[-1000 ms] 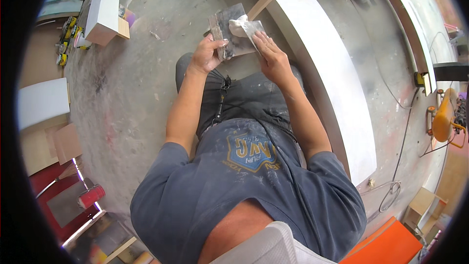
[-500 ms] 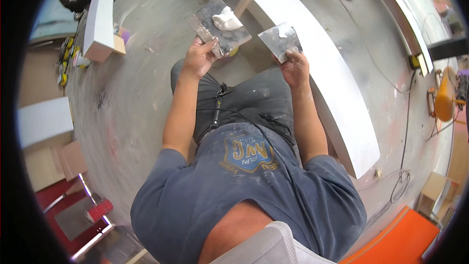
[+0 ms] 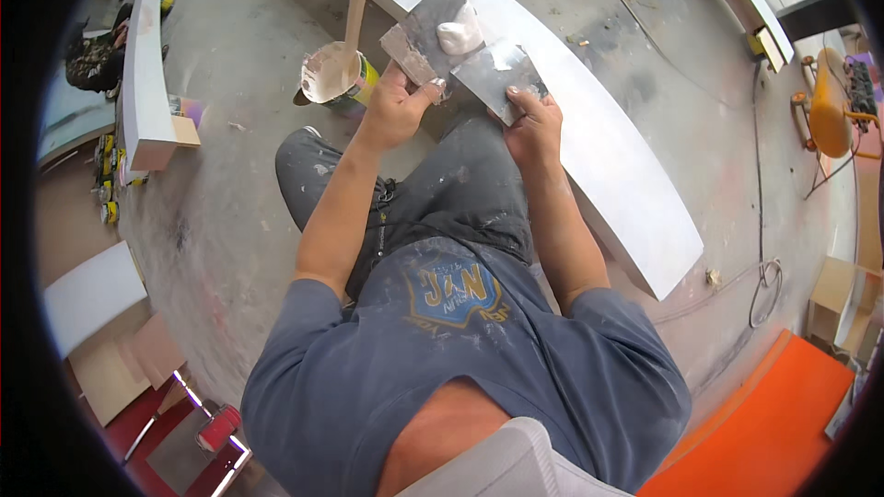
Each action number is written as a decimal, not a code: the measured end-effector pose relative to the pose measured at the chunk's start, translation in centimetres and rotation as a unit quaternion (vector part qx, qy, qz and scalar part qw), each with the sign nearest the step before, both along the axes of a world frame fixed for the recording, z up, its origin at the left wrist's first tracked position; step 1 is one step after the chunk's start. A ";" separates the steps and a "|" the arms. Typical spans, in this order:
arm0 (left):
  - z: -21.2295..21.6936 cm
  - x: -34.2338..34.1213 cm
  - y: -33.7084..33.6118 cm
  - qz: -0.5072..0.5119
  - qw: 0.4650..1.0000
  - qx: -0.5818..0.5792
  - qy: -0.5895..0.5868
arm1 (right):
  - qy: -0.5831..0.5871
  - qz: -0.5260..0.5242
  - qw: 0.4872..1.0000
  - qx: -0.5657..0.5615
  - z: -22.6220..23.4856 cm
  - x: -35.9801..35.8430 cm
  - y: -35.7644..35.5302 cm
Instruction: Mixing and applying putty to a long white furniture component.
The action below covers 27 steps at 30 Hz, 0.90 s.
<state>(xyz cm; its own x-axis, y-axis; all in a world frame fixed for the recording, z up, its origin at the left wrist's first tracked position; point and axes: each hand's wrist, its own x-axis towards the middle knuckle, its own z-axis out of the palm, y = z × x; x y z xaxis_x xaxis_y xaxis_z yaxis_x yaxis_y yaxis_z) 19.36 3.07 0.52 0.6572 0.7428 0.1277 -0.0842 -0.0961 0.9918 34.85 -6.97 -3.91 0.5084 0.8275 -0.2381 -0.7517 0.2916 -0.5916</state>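
Observation:
My left hand (image 3: 396, 112) is closed on the crusted edge of a flat metal putty scraper (image 3: 424, 18). A lump of white putty (image 3: 460, 34) sits on that blade. In my right hand (image 3: 536, 133) is a second putty scraper (image 3: 488, 83), gripped with the thumb on top and smeared with a little white putty. Its upper left corner meets or overlaps the other blade just below the lump; whether they touch I cannot tell. Both scrapers are above my bent legs, beside a long white curved panel (image 3: 608, 143).
A putty-coated bucket (image 3: 324, 74) with a wooden stick (image 3: 354, 23) stands on the floor left of the blades. Another white curved piece (image 3: 143, 74) lies far left, near a crouching person (image 3: 92, 60). A cable (image 3: 759, 166) and an orange panel (image 3: 769, 414) are at right.
My hands have come together, bringing the right scraper against or over the left one's lower edge. The view has shifted, and the bucket now shows. The foot at the top right is gone.

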 end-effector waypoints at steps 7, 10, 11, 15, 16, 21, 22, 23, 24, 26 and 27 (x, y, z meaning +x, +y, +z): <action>1.9 0.4 0.1 0.038 0.999 0.031 0.010 | 0.042 0.019 0.998 0.036 0.2 -0.7 1.3; 2.1 0.5 0.6 0.040 0.998 0.034 0.018 | 0.039 0.024 0.999 0.029 0.7 -0.6 1.8; 2.3 0.6 0.6 0.043 0.998 0.032 0.024 | 0.042 0.025 0.998 0.030 0.5 -0.4 2.1; 2.3 0.6 0.9 0.061 0.994 0.063 0.069 | 0.043 0.050 0.997 0.051 0.2 -0.3 3.1; 2.5 0.6 1.0 0.062 0.993 0.064 0.071 | 0.046 0.047 0.997 0.048 0.3 -0.4 3.1; 2.5 0.8 0.6 0.052 0.992 0.062 0.093 | 0.058 0.069 0.994 0.064 0.9 -0.3 3.5; 2.4 0.7 0.4 0.051 0.992 0.065 0.092 | 0.058 0.082 0.993 0.069 1.1 -0.2 3.6; 2.4 0.4 0.3 0.062 0.986 0.098 0.121 | 0.057 0.081 0.992 0.072 1.3 -0.1 3.5; 2.4 0.3 0.2 0.073 0.977 0.131 0.149 | 0.063 0.091 0.992 0.063 1.6 0.0 3.3; 3.2 0.5 -0.1 0.067 0.970 0.163 0.167 | 0.071 0.098 0.991 0.053 1.9 0.1 3.0; 3.4 0.7 -0.3 0.062 0.961 0.194 0.186 | 0.081 0.085 0.992 0.048 2.0 0.1 2.8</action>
<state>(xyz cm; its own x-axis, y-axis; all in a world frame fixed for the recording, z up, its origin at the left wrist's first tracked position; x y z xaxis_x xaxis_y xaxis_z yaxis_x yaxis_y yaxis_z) 20.02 2.78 3.96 0.6201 0.7625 0.1848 0.3050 -0.4514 0.8386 34.98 -4.16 -1.93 0.3207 0.9208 -0.2221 -0.8781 0.2011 -0.4341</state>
